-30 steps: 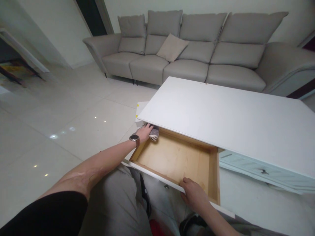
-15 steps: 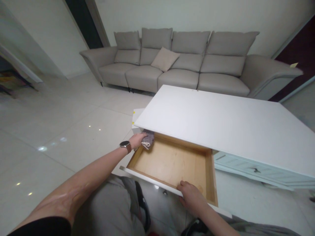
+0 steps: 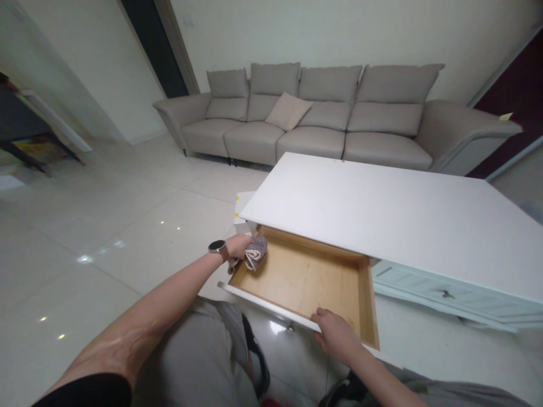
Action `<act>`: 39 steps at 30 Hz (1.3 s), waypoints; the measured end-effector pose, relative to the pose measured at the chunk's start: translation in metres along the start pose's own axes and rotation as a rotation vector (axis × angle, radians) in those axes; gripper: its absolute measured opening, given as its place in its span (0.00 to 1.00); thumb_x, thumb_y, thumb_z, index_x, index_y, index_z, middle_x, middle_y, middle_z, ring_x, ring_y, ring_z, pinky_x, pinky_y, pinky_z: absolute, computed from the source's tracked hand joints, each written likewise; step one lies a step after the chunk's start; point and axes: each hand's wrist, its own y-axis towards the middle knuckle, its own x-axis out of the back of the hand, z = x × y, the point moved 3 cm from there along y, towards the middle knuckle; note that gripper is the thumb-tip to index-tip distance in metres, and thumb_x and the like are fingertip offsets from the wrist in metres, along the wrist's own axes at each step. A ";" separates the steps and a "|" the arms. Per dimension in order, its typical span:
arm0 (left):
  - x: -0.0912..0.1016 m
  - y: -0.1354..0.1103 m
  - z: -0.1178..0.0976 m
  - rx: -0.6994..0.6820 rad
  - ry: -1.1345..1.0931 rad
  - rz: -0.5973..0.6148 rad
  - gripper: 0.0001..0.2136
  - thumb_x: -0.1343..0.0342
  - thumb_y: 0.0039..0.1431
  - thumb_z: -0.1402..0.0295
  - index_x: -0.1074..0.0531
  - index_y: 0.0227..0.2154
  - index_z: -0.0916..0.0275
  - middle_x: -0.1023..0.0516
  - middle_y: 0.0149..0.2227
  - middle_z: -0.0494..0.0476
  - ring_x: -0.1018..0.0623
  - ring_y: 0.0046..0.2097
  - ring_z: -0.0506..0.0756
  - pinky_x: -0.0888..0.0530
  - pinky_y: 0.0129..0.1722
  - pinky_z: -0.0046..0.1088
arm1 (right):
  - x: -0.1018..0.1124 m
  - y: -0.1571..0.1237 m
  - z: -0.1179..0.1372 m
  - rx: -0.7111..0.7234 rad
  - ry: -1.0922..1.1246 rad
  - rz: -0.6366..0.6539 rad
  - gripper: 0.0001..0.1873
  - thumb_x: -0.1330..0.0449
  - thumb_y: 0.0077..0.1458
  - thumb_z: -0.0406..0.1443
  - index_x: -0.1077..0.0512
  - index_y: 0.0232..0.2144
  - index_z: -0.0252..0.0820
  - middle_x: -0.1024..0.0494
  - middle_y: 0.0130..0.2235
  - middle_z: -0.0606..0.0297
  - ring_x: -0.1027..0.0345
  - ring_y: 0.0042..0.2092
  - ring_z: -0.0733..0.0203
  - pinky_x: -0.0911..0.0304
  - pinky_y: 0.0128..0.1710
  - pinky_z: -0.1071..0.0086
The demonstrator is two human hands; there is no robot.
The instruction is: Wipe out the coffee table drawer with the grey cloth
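A white coffee table (image 3: pixel 382 209) has a wooden drawer (image 3: pixel 305 280) pulled out toward me. My left hand (image 3: pixel 237 247), with a watch on the wrist, is closed on a folded grey cloth (image 3: pixel 257 252) at the drawer's far left corner, just under the tabletop edge. My right hand (image 3: pixel 337 333) grips the white front panel of the drawer near its right end, thumb over the rim. The drawer's wooden bottom shows nothing else inside.
A long grey sofa (image 3: pixel 322 118) with a loose cushion (image 3: pixel 288 110) stands behind the table. A second, closed drawer front (image 3: pixel 445 291) is to the right. Glossy tiled floor (image 3: pixel 127 226) lies to the left. My knees are under the open drawer.
My left hand has drawn the grey cloth out from under the tabletop edge, toward me. My head has lifted and turned slightly. My right hand has kept its grip on the drawer front.
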 end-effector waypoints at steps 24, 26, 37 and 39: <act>-0.013 0.045 0.018 0.122 -0.085 -0.263 0.18 0.48 0.62 0.71 0.26 0.54 0.58 0.19 0.50 0.62 0.20 0.49 0.59 0.26 0.48 0.32 | 0.002 0.004 -0.004 0.033 0.015 0.061 0.11 0.44 0.53 0.30 0.26 0.39 0.42 0.24 0.45 0.56 0.30 0.49 0.53 0.40 0.48 0.65; -0.014 0.048 0.018 0.155 -0.083 -0.263 0.18 0.49 0.63 0.71 0.26 0.53 0.58 0.19 0.49 0.63 0.20 0.49 0.60 0.26 0.48 0.32 | 0.000 0.004 -0.005 0.036 0.021 0.058 0.11 0.43 0.53 0.30 0.26 0.39 0.41 0.24 0.45 0.56 0.30 0.49 0.53 0.40 0.48 0.65; -0.012 0.040 0.012 0.132 -0.035 -0.217 0.20 0.45 0.60 0.71 0.26 0.56 0.57 0.18 0.48 0.64 0.19 0.49 0.61 0.25 0.49 0.33 | -0.004 0.008 -0.006 0.056 -0.005 0.062 0.12 0.44 0.52 0.29 0.25 0.39 0.41 0.25 0.44 0.56 0.30 0.49 0.52 0.40 0.47 0.64; -0.013 0.036 0.012 0.136 -0.040 -0.210 0.21 0.44 0.59 0.70 0.26 0.57 0.57 0.18 0.49 0.65 0.19 0.50 0.61 0.25 0.50 0.34 | -0.004 0.008 -0.006 0.059 -0.006 0.060 0.12 0.44 0.52 0.29 0.25 0.39 0.41 0.24 0.44 0.56 0.30 0.48 0.52 0.40 0.48 0.64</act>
